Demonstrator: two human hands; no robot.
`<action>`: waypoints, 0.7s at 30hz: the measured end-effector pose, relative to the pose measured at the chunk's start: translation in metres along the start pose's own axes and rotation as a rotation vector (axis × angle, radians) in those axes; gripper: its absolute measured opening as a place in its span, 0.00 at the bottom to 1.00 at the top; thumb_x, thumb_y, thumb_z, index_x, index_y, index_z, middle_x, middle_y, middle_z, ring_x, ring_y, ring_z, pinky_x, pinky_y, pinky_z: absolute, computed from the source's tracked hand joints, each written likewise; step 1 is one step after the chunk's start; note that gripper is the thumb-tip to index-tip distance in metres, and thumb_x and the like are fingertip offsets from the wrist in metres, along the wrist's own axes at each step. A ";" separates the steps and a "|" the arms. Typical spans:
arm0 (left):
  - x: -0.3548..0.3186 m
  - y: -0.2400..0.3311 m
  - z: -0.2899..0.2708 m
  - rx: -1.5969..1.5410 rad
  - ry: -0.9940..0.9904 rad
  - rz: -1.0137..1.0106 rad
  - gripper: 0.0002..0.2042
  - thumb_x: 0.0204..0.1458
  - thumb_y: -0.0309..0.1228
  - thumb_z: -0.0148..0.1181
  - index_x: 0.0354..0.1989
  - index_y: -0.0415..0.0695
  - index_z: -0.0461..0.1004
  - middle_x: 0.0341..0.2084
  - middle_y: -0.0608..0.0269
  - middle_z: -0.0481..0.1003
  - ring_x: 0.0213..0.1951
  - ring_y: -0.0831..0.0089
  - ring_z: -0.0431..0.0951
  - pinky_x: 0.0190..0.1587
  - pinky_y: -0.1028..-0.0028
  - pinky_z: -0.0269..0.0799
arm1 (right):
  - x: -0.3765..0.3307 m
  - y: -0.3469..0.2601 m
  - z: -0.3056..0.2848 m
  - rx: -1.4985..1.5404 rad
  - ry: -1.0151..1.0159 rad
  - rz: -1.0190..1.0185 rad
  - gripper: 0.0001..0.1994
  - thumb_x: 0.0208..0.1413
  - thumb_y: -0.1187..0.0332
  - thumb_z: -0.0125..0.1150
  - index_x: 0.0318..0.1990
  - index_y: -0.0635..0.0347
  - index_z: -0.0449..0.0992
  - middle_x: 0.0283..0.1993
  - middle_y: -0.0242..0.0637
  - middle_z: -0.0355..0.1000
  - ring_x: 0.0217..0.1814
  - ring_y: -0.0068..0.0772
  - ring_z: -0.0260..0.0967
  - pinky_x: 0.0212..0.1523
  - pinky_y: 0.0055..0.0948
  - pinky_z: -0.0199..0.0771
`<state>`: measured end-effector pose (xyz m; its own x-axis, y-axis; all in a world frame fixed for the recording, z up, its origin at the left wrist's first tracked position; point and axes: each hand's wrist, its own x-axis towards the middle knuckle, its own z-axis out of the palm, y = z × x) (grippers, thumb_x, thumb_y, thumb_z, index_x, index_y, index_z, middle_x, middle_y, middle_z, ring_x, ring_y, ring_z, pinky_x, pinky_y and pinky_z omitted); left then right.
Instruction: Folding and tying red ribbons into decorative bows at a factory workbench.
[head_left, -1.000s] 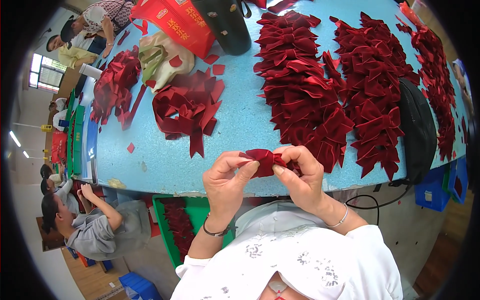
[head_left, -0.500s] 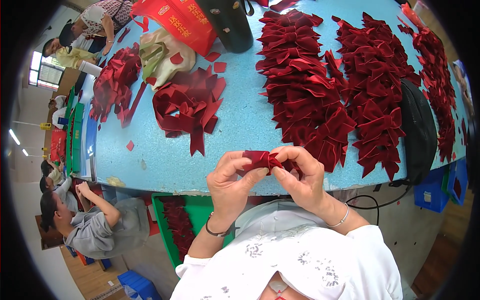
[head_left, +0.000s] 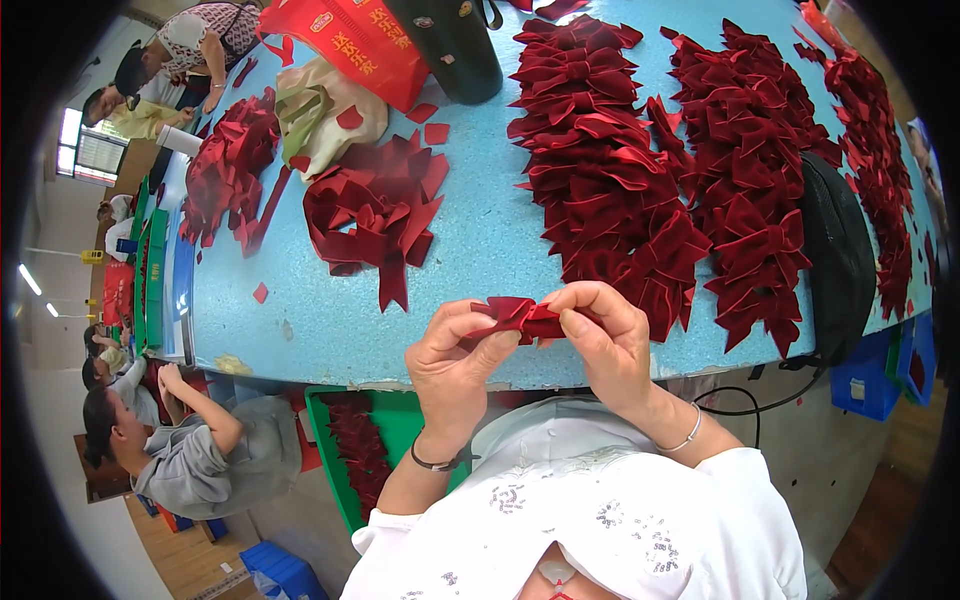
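At the far left, below the table edge, a seated person in grey (head_left: 205, 450) bends forward, and beside this person a green tray (head_left: 400, 420) with dark red pieces stands under the table. On the light blue table (head_left: 480, 250), toward its left end, lies a small heap of red ribbon (head_left: 225, 165), and next to it a beige bag (head_left: 325, 110) and a red bag (head_left: 360, 40) at the far edge. A little more to the right, a loose pile of cut red velvet strips (head_left: 375, 215) lies well apart from the hands. In the middle, just above the near edge of the table, the left hand (head_left: 455, 365) pinches one end of a small red velvet bow (head_left: 525, 318) between thumb and fingers, so it is closed around the bow. The right hand (head_left: 605, 345) grips the other end of the same bow, with the thumb on top and the fingers curled under it. The bow is held in the air between both hands, not touching the table. Behind the right hand, a long row of finished red bows (head_left: 600, 170) runs away toward the far side, and a second row of bows (head_left: 750, 190) lies just beside it on the right. Farther right, a black bag (head_left: 840, 260) rests at the table edge, and a blue crate (head_left: 865, 385) stands below it.
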<state>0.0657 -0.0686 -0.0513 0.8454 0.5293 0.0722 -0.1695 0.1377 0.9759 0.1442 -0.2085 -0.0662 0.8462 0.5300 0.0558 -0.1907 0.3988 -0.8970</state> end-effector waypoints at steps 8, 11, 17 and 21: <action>0.001 -0.004 -0.003 0.042 0.003 0.038 0.08 0.41 0.19 0.67 0.32 0.37 0.76 0.36 0.62 0.71 0.34 0.77 0.72 0.35 0.80 0.71 | 0.008 -0.006 -0.012 -0.162 -0.188 0.116 0.07 0.52 0.72 0.54 0.34 0.69 0.73 0.33 0.39 0.72 0.31 0.23 0.69 0.33 0.23 0.72; 0.001 -0.003 -0.001 -0.034 -0.006 -0.018 0.08 0.42 0.19 0.66 0.32 0.37 0.76 0.35 0.62 0.71 0.34 0.77 0.73 0.36 0.79 0.71 | 0.009 0.004 -0.014 0.002 -0.199 0.061 0.06 0.51 0.73 0.57 0.32 0.69 0.73 0.31 0.36 0.73 0.29 0.18 0.68 0.28 0.18 0.68; 0.005 0.004 0.001 -0.253 -0.038 -0.279 0.05 0.47 0.21 0.62 0.33 0.37 0.75 0.32 0.62 0.75 0.33 0.76 0.74 0.37 0.76 0.71 | 0.008 0.001 -0.008 0.350 -0.131 0.227 0.05 0.49 0.77 0.59 0.32 0.69 0.72 0.31 0.35 0.73 0.30 0.18 0.70 0.29 0.16 0.69; 0.004 0.005 0.004 -0.240 0.023 -0.282 0.04 0.49 0.22 0.61 0.32 0.38 0.75 0.30 0.61 0.76 0.33 0.76 0.74 0.38 0.76 0.71 | 0.004 -0.004 -0.001 0.133 -0.070 0.136 0.05 0.49 0.78 0.59 0.34 0.69 0.71 0.32 0.36 0.73 0.32 0.20 0.73 0.33 0.17 0.72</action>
<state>0.0705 -0.0690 -0.0448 0.8646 0.4609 -0.2000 -0.0480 0.4719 0.8804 0.1488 -0.2088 -0.0623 0.7725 0.6344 -0.0277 -0.3687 0.4127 -0.8329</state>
